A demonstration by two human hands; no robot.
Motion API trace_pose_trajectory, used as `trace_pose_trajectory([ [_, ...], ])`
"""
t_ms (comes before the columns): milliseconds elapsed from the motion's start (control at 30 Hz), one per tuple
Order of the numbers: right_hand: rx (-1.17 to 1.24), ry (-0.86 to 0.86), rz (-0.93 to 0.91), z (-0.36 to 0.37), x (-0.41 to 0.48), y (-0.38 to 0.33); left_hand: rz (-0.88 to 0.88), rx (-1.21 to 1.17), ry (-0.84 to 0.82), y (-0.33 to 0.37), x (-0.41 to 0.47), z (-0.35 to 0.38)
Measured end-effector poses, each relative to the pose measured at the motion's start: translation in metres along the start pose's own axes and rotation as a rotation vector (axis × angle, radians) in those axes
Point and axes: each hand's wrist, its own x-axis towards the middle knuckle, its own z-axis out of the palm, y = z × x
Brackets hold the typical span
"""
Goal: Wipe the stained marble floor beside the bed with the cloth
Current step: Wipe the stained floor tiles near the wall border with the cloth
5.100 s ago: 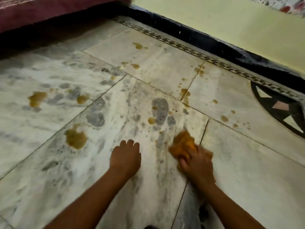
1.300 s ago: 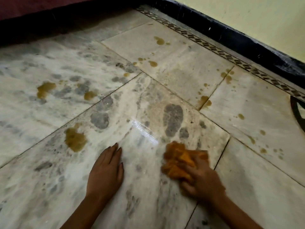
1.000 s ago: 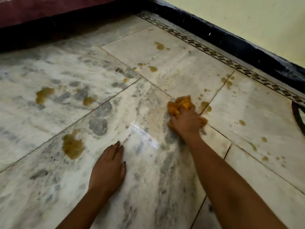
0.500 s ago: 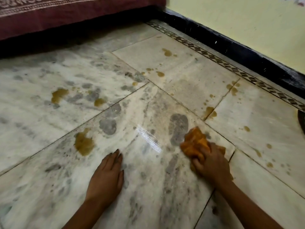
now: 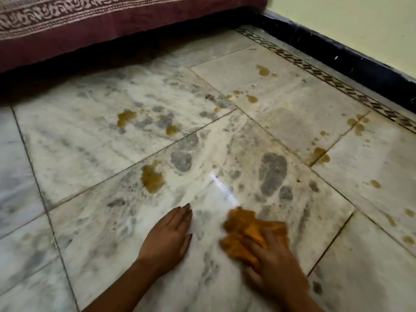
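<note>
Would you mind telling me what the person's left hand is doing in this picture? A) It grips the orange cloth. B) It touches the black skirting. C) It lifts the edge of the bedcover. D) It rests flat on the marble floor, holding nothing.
D: the left hand lies palm-down and empty on the marble floor, while the right hand presses the orange cloth.

Blurred: right hand [image 5: 273, 264] and orange cloth [image 5: 244, 230], part of it hidden beneath the fingers [image 5: 252, 244]. Cut off at the top edge: bed cover [image 5: 112, 25]. Cut off at the bottom edge: both forearms.
</note>
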Motion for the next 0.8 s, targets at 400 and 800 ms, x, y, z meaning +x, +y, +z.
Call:
trace_pose_trajectory([
  [400,-0.042,0.041,0.412,-0.001,0.145,-0.029,0.238,0.564,-0.556,-0.020,-0.016,-0.091],
  [800,0.251,-0.473,-0.247,-0.053,0.089,-0.070,0.057,0.538,-0.633,-0.057,-0.071,-0.197],
])
